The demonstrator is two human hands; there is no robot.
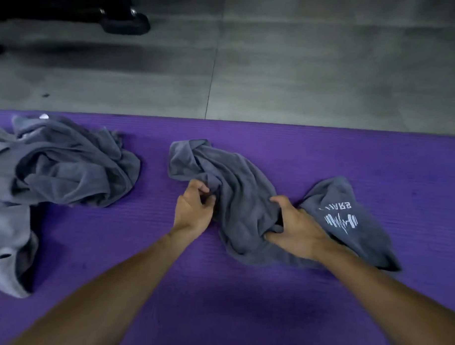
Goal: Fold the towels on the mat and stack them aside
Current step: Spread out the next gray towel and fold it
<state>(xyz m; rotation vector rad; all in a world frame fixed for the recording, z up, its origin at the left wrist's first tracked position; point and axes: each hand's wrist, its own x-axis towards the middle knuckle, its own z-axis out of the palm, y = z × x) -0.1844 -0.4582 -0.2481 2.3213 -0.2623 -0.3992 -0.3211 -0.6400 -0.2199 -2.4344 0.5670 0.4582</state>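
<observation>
Head view: towel heap (66, 162) beside mat-centre towel (237, 187).

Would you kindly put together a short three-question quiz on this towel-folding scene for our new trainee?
1. True or false: the towel under the hands is already folded flat.
2. Which hand lies nearer the white printed logo: A) left hand B) right hand?
3. Fill in: the pile of unfolded towels lies on the ____ side of the purple mat.

Key: 1 false, it is crumpled; 2 B; 3 left.
</observation>
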